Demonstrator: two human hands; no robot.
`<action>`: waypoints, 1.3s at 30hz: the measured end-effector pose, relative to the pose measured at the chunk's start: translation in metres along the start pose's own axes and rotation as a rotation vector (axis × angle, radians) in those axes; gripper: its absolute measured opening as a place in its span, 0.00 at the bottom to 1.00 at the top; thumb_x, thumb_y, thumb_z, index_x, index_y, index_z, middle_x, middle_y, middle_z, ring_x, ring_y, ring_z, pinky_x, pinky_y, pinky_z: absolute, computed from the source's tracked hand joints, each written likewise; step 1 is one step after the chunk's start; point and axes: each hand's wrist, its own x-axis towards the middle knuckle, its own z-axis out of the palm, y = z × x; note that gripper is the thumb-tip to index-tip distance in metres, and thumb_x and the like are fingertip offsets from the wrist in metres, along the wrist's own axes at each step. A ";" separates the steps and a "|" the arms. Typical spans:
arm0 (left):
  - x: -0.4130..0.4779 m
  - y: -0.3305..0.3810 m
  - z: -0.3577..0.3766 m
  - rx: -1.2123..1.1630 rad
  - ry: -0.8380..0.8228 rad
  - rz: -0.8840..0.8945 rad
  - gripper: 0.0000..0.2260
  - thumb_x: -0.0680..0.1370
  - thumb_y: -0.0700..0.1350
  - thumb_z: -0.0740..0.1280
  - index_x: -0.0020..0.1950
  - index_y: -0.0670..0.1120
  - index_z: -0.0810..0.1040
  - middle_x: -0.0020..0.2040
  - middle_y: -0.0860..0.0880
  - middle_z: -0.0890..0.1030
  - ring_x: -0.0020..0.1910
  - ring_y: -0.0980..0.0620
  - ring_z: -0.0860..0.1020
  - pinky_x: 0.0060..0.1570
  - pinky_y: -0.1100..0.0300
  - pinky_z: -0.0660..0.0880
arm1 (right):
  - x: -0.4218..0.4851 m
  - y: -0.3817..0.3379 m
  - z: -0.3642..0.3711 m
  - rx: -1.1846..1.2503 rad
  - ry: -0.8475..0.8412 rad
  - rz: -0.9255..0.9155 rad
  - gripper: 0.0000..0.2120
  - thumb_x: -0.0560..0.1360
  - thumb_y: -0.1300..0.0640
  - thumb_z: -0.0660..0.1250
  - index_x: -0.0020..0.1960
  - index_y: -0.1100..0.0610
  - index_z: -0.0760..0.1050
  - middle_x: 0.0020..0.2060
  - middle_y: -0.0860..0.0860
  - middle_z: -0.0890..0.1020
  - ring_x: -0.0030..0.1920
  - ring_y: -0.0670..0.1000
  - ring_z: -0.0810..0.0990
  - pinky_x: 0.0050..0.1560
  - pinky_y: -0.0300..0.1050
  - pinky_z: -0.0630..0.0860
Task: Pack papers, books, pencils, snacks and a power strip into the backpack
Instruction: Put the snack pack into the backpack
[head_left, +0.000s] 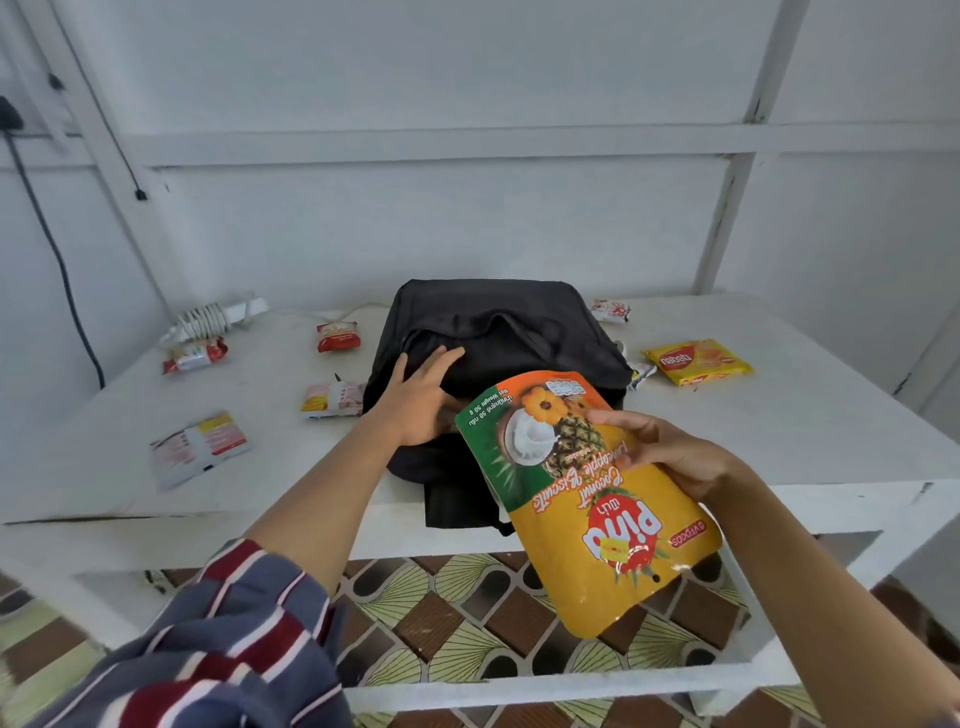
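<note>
- At the near edge of the worktop (779, 415), centre: black backpack (519, 322) lying flat, mouth facing the person, its lower part hanging a bit over the edge
- Left hand (421, 400) is on the bag, fingers laid out straight on the fabric at the rim of the opening, nothing gripped. Looks like it's pressing the top flap back to keep the mouth gaping
- Right hand (670, 457) has the biscuit pouch (597, 571): thumb across the printed front, fingers behind, a firm pinch at the right side approx mid-length
- Key relation: pouch's long axis runs from near-right to far-left, its far end overlapping the bag's mouth just beside the left palm, near end out over the floor in front of the worktop
- So the pouch is already lined up w/ the opening. Next move, I reckon, is a slide along that axis, away from the person & into the bag
- Right hand is the one doing the feeding; left is nearer the mouth and may have to shift clear as the pouch goes in
- Whether the far end is inside yet: can't tell, pouch hides the gap
- Waiting on the worktop: power strip (218, 317) far left, red packets (337, 335) left of the bag, yellow packet (698, 361) to the right
</note>
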 end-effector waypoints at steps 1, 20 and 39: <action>0.001 -0.002 0.001 0.034 -0.003 0.005 0.15 0.78 0.45 0.62 0.63 0.59 0.76 0.78 0.51 0.41 0.76 0.51 0.38 0.72 0.41 0.38 | 0.000 -0.001 0.001 -0.003 -0.007 0.001 0.37 0.47 0.53 0.84 0.55 0.46 0.80 0.54 0.54 0.82 0.49 0.58 0.83 0.42 0.48 0.81; 0.039 -0.014 -0.073 -0.409 0.247 -0.065 0.20 0.74 0.43 0.67 0.66 0.48 0.74 0.72 0.53 0.64 0.70 0.52 0.63 0.69 0.53 0.63 | 0.036 -0.020 0.019 -0.088 0.133 0.017 0.24 0.69 0.72 0.67 0.58 0.49 0.76 0.52 0.56 0.81 0.43 0.55 0.84 0.40 0.46 0.81; 0.045 -0.037 -0.084 -0.430 0.132 0.050 0.27 0.70 0.51 0.73 0.68 0.52 0.72 0.73 0.53 0.61 0.71 0.51 0.60 0.69 0.47 0.62 | 0.142 -0.055 0.058 -0.762 0.739 -0.084 0.24 0.74 0.51 0.69 0.68 0.52 0.71 0.65 0.54 0.74 0.63 0.57 0.74 0.60 0.47 0.73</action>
